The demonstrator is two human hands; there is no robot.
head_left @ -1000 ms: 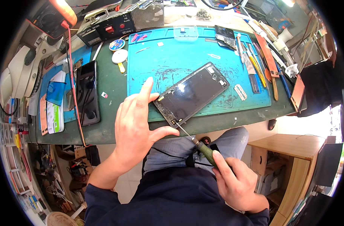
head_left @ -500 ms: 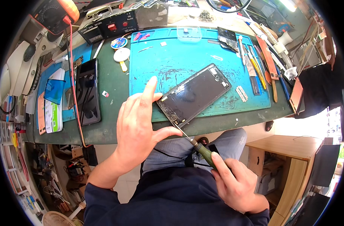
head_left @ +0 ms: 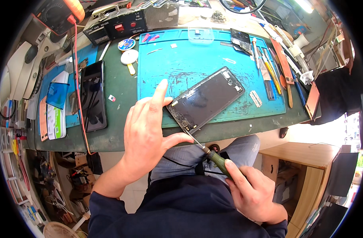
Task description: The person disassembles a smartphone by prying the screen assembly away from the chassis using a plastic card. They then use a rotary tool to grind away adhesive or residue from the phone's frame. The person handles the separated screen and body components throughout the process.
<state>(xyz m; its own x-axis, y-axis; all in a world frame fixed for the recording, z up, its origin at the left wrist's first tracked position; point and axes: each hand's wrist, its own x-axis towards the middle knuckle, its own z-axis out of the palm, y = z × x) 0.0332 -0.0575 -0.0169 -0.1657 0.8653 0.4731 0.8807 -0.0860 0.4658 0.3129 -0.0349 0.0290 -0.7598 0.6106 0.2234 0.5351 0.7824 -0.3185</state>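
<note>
An opened phone (head_left: pixel 209 101), its dark panel set in a thin frame, lies slanted across the near edge of the blue mat (head_left: pixel 189 63). My left hand (head_left: pixel 143 127) grips its near left corner, a fingertip at the left edge and the thumb by the lower corner, with the index finger stretched out. In my right hand (head_left: pixel 255 194) is a green-handled tool (head_left: pixel 219 162) with a thin metal shaft. Its tip meets the phone's near corner, beside small exposed parts; the exact contact point is too fine to make out.
Left of the mat lie another black phone (head_left: pixel 93 97), a red cable (head_left: pixel 79 79) and a solder spool (head_left: pixel 126 44). A razor blade (head_left: pixel 255 98) lies to the right, near pens and tweezers (head_left: pixel 270 69). A clear plastic box (head_left: pixel 200 36) stands at the back.
Both hands, the phone and the tool keep nearly the same places. The right hand has shifted slightly to the right and down along the handle's line.
</note>
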